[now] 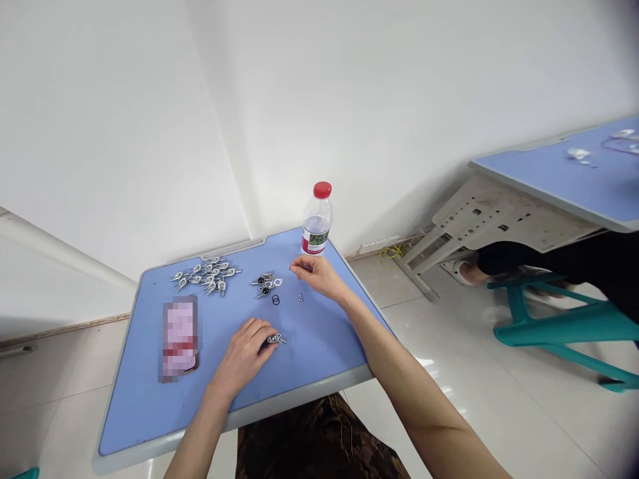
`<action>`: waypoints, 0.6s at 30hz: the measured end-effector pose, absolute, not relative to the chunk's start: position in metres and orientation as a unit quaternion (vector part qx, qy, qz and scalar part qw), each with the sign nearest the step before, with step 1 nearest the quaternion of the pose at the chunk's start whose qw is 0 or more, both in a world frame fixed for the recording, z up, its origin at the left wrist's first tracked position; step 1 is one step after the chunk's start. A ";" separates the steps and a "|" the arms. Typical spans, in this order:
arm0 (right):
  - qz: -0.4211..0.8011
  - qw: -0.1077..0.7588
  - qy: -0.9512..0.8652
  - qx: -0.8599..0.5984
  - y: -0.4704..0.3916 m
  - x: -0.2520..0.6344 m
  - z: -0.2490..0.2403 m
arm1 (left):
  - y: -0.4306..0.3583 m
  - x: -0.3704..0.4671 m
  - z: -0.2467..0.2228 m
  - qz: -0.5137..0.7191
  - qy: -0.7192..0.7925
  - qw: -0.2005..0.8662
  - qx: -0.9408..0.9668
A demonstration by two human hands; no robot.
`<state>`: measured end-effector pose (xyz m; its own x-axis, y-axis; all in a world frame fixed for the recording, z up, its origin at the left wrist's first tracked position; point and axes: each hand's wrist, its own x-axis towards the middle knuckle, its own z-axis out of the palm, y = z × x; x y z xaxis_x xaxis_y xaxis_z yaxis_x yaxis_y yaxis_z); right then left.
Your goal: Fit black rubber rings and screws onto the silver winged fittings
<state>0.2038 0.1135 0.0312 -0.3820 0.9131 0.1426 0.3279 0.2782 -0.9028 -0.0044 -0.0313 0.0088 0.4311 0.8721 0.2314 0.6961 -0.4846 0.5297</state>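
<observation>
My left hand point(248, 351) is closed around a small silvery metal part point(275, 339), whose flat end sticks out past my fingertips, low over the blue desk point(319, 346). My right hand point(318, 274) is pinched near the foot of the water bottle point(316, 223); whatever lies between its fingers is hidden or too small to name. Between the hands lie two thin black rings point(275, 300) and a few tiny bright metal bits point(301, 299). Just beyond the rings sits a small group of metal parts with round black pieces point(265, 291), beside a flat metal plate point(277, 283).
A pile of several similar metal parts point(210, 274) occupies the desk's far left. Below it lies a blurred-out phone point(180, 339). To the right stand another blue desk point(559, 176) and a teal stool point(559, 322), with a person's dark-clothed leg point(529, 256) there. A white wall point(279, 120) rises behind.
</observation>
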 end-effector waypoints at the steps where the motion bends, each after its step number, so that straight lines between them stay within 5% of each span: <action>1: 0.416 0.349 -0.720 -0.431 0.113 0.204 0.032 | -0.031 -0.004 0.009 0.248 0.479 0.187 0.821; 9: 0.421 0.323 -0.731 -0.429 0.108 0.207 0.041 | -0.029 -0.005 0.007 0.270 0.503 0.265 0.777; 18: 0.385 0.188 -0.783 -0.452 0.105 0.218 0.046 | -0.031 -0.002 0.011 0.252 0.519 0.263 0.774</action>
